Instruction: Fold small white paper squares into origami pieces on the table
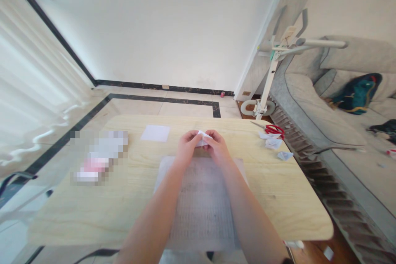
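Observation:
A small folded piece of white paper (203, 136) is pinched between my two hands above the far middle of the wooden table (133, 198). My left hand (188, 143) grips its left side, thumb on top. On the other side my right hand (218, 144) holds it with thumb and fingers closed. The lower part of the paper is hidden by the fingers. Beneath my forearms lies a large greyish printed sheet (204, 202). A flat white paper square (155, 133) rests to the left of my hands.
Red-handled scissors (274, 130) lie at the table's far right, beside several folded white paper pieces (273, 144). A pixelated white and pink object (102, 156) sits on the left. Right of the table stand a grey sofa (349, 144) and white exercise equipment (268, 82).

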### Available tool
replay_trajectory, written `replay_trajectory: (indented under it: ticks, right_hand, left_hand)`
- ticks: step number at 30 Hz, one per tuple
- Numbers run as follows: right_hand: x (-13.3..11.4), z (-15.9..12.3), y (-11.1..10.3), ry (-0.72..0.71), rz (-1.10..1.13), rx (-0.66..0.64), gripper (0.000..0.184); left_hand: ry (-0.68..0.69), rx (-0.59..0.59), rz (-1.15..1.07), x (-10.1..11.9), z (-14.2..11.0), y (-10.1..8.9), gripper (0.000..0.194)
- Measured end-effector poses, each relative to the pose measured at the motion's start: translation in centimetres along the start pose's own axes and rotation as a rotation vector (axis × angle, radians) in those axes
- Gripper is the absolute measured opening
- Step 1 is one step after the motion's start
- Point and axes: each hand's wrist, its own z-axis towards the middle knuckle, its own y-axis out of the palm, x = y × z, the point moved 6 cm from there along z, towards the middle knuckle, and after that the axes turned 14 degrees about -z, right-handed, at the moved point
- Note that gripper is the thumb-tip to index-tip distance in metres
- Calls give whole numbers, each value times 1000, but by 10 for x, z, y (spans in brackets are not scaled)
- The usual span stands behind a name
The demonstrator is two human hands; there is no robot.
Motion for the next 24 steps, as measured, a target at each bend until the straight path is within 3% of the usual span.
replay_trajectory:
  ticks: [17, 24]
  right_hand:
    - [0, 0, -4, -34, -220, 49, 22]
    - [2, -1, -6, -22, -310, 33, 15]
  left_hand:
    - [48, 83, 141, 0, 2, -7, 17]
    - [94, 134, 194, 6, 1, -9, 16]
